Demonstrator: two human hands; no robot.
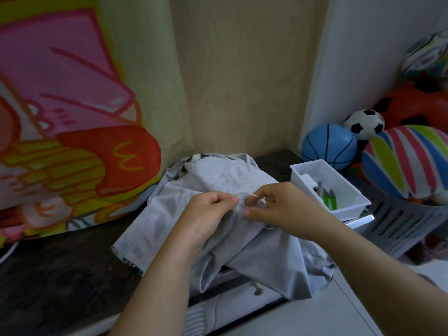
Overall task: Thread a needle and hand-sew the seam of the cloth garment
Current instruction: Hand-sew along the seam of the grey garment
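Both grips were tight: your left hand pinched the soft, limp cloth at the seam, your right hand nipped the thin, likely slippery needle.

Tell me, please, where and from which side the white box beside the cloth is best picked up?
Likely by its rim, spanning the two long walls of the white box from above: the top is open and the walls stand upright with a lip. Green-handled tools lie inside, so keep it level. The right hand is nearest but pinches what looks like the needle.
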